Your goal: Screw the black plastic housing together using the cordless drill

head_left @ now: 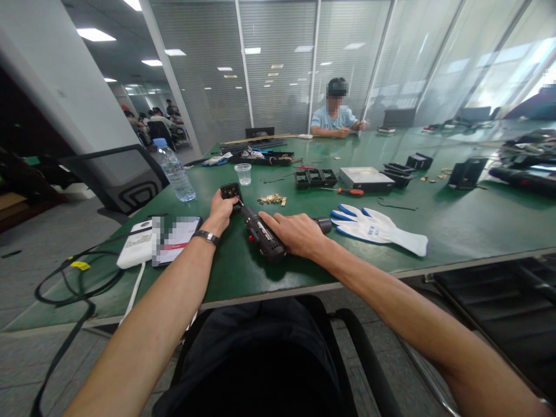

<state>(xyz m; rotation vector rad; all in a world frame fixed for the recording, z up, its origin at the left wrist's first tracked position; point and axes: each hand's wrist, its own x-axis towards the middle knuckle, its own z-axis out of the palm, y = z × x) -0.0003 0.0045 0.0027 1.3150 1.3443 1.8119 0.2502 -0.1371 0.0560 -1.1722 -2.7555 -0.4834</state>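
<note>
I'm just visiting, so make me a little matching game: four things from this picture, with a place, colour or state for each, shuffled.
Things:
1. Power driver
2. Small black part
3. Nearest glove
4. Bottle

Descriptions:
A. White with blue, lying flat
B. Clear, with a blue cap
C. Held in the left hand
D. Held in the right hand

Right pairs: 1-D, 2-C, 3-A, 4-B.

Glass partitions (278, 29) (reflecting ceiling lights (96, 35)) stand behind the green table (469, 226).
</note>
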